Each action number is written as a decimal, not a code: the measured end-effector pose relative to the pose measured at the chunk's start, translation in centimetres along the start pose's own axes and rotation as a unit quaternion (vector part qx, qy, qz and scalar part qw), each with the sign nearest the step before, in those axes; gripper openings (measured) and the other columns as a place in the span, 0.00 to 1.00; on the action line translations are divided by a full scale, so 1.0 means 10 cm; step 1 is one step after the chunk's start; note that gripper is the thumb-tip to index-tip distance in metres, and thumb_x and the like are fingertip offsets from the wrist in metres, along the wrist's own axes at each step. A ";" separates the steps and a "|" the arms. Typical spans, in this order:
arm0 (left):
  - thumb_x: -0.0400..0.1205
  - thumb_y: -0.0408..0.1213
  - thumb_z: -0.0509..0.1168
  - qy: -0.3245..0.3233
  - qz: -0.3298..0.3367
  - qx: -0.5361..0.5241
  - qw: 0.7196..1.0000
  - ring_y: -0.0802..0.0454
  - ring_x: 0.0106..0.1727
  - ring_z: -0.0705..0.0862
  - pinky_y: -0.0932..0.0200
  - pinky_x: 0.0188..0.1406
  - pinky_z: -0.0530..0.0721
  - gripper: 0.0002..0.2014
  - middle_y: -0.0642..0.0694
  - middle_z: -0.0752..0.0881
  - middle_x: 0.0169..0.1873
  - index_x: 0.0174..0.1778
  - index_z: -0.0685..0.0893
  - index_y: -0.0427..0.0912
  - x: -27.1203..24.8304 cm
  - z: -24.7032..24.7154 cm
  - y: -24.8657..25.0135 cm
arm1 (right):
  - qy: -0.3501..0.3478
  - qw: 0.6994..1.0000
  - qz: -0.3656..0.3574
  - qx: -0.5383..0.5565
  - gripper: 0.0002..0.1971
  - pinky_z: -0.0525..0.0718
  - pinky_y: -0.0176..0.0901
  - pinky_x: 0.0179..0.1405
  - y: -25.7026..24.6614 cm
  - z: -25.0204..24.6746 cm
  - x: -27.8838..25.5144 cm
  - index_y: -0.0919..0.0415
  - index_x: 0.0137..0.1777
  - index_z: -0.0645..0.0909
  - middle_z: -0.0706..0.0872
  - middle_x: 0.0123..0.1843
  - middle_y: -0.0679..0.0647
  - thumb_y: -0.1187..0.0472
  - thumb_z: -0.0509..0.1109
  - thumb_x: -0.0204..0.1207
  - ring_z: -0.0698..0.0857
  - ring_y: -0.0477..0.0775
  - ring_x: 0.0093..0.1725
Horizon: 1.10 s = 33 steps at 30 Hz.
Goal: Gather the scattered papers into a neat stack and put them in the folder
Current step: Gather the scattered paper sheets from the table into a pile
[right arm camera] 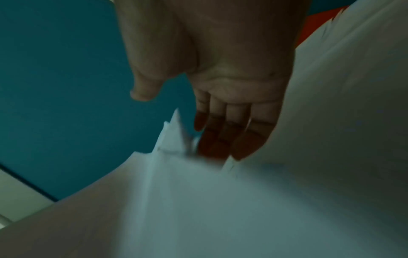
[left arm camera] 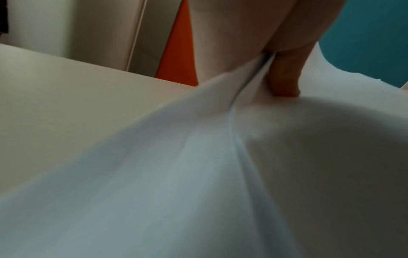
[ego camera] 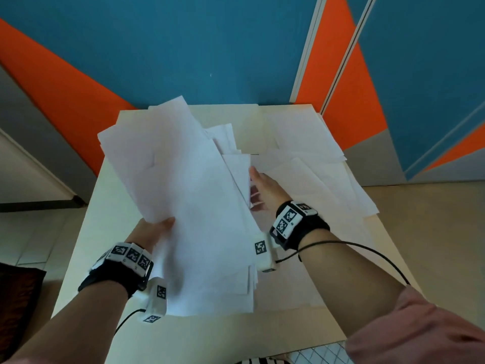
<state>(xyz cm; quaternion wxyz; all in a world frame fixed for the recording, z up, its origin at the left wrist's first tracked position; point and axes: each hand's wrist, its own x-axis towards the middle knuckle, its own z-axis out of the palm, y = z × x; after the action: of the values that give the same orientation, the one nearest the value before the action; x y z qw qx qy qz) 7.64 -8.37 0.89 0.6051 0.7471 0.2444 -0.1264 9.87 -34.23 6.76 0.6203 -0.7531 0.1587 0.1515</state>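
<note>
Left hand (ego camera: 151,232) grip: pinching ragged paper sheaf (ego camera: 189,206) above worktop (ego camera: 86,245) | right hand (ego camera: 265,187): flat, fingers straight against sheaf's edge | loose sheets (ego camera: 315,179): right side | risk: uneven sheets slipping from one-sided pinch

left hand (ego camera: 153,232) pinching with thumb on top, right hand (ego camera: 265,189) flat, fingers (right arm camera: 223,136) straight.

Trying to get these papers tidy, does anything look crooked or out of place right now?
Yes. The bundle of papers pinched by the left hand is fanned, with edges and corners sticking out at different angles. The right hand touches its right edge. More loose sheets lie skewed on the table.
</note>
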 end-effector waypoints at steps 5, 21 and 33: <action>0.77 0.34 0.69 0.057 -0.017 0.047 0.997 0.39 0.53 0.79 0.51 0.53 0.74 0.24 0.33 0.82 0.54 0.67 0.75 0.26 0.08 0.03 -0.08 | 0.113 0.952 0.116 -0.259 0.27 0.77 0.47 0.62 0.50 -0.76 0.12 0.64 0.68 0.75 0.81 0.68 0.61 0.52 0.73 0.72 0.81 0.59 0.63; 0.78 0.36 0.69 0.125 -0.047 0.068 0.989 0.35 0.46 0.81 0.54 0.42 0.72 0.23 0.29 0.82 0.52 0.63 0.78 0.23 -0.01 0.31 -0.10 | 0.135 0.894 0.261 -0.338 0.52 0.71 0.57 0.73 1.08 -1.17 0.12 0.66 0.79 0.48 0.56 0.80 0.66 0.55 0.81 0.64 0.63 0.67 0.78; 0.75 0.36 0.71 0.139 -0.067 0.070 0.986 0.33 0.64 0.80 0.46 0.64 0.75 0.25 0.28 0.82 0.63 0.65 0.77 0.25 -0.09 0.42 -0.13 | 0.174 0.886 0.167 -0.397 0.32 0.67 0.59 0.71 0.97 -1.65 0.41 0.61 0.69 0.72 0.65 0.73 0.60 0.54 0.77 0.67 0.66 0.64 0.73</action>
<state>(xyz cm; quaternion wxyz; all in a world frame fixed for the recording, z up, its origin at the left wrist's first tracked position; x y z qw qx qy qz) 6.70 -12.41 -0.75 0.5015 0.7798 0.3663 -0.0789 9.97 -52.43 -0.56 0.1980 -0.9130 0.3137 0.1698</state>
